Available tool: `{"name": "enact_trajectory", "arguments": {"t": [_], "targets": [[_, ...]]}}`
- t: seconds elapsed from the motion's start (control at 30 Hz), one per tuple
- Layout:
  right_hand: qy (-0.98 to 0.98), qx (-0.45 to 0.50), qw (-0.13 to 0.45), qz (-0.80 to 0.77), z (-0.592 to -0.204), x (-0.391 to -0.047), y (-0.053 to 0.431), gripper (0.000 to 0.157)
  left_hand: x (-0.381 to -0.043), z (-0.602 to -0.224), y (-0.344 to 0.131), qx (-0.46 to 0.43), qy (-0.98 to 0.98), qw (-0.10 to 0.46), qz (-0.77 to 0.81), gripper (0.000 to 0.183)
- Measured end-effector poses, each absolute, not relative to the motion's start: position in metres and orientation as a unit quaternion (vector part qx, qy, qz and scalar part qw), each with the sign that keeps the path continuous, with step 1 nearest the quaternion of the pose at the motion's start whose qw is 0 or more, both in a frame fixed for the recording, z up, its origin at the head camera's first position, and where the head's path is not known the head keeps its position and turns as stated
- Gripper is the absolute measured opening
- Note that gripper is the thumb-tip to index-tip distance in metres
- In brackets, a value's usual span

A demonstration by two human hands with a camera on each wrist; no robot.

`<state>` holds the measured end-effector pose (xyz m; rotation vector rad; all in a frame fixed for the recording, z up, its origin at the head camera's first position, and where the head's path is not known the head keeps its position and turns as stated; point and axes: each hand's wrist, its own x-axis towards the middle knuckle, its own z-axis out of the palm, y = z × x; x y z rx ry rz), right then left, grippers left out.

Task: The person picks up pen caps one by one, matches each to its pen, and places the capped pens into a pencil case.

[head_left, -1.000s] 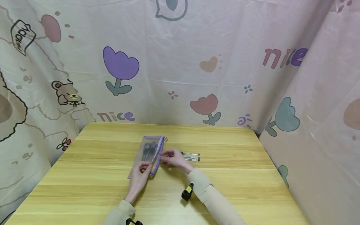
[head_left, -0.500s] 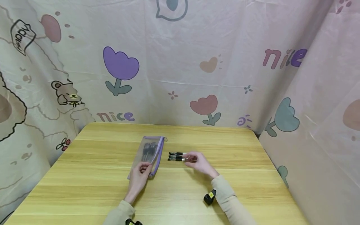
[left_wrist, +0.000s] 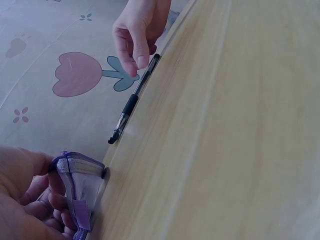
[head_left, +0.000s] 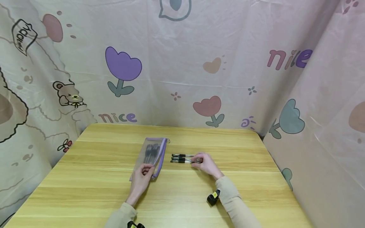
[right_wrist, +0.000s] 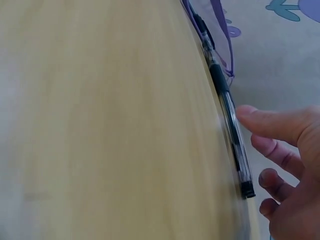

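Note:
A see-through pencil case [head_left: 140, 158] with a purple zip edge lies left of the table's middle, dark slim items showing inside it. My left hand [head_left: 141, 177] pinches its zipped edge near the front corner; the left wrist view shows the mouth parted there. To the right, three black-and-clear pens [head_left: 182, 160] lie side by side on the table. Over their right ends is my right hand [head_left: 206, 164], covering part of them. In the right wrist view its thumb [right_wrist: 265, 121] and fingers are spread beside the nearest pen [right_wrist: 227, 107], not closed around it.
The wooden table [head_left: 245, 152] reaches back to a patterned curtain [head_left: 171, 63], which also hangs along both sides. A black camera with a yellow label [head_left: 213, 198] is on the right wrist, and another [head_left: 135, 224] on the left.
From the pencil case's mouth, my right hand has moved right to the far ends of the pens, uncovering their left parts. My left hand keeps its hold on the case.

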<state>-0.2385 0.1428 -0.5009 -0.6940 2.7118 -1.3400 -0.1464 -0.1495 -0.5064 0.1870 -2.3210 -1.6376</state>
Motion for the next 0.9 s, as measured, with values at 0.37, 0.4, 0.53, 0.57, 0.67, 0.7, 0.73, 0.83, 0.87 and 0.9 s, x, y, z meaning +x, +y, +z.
{"name": "enact_trajectory", "arguments": {"t": [0.37,0.4,0.53,0.57,0.67,0.7,0.73,0.83,0.87,0.9], "targets": [[0.877,-0.235,-0.012,-0.42,-0.505,-0.245,0.132,0.007,-0.147,-0.506,-0.15,0.066,-0.808,0.149,-0.566,0.013],[0.877,-0.234,-0.012,-0.419,-0.505,-0.245,0.131,0.006,-0.147,-0.506,-0.15,0.064,-0.808,0.15,-0.566,0.013],[0.877,-0.237,-0.014,-0.418,-0.506,-0.247,0.13,0.005,-0.146,-0.506,-0.15,0.063,-0.809,0.15,-0.565,0.012],[0.877,-0.236,-0.014,-0.418,-0.506,-0.247,0.13,0.005,-0.146,-0.506,-0.15,0.063,-0.809,0.15,-0.565,0.012],[0.876,-0.234,-0.013,-0.421,-0.506,-0.248,0.13,0.005,-0.147,-0.506,-0.15,0.065,-0.808,0.149,-0.566,0.012],[0.877,-0.231,-0.013,-0.421,-0.506,-0.248,0.13,0.005,-0.147,-0.506,-0.15,0.065,-0.808,0.149,-0.566,0.012],[0.877,-0.229,-0.014,-0.422,-0.506,-0.248,0.13,0.005,-0.147,-0.506,-0.15,0.065,-0.808,0.149,-0.566,0.013],[0.879,-0.219,-0.015,-0.423,-0.505,-0.248,0.129,0.006,-0.147,-0.506,-0.15,0.066,-0.807,0.147,-0.568,0.013],[0.88,-0.217,-0.017,-0.421,-0.505,-0.248,0.129,0.006,-0.147,-0.506,-0.149,0.065,-0.807,0.147,-0.568,0.013],[0.882,-0.215,-0.019,-0.419,-0.505,-0.248,0.129,0.006,-0.147,-0.506,-0.149,0.065,-0.807,0.146,-0.569,0.013]]}}
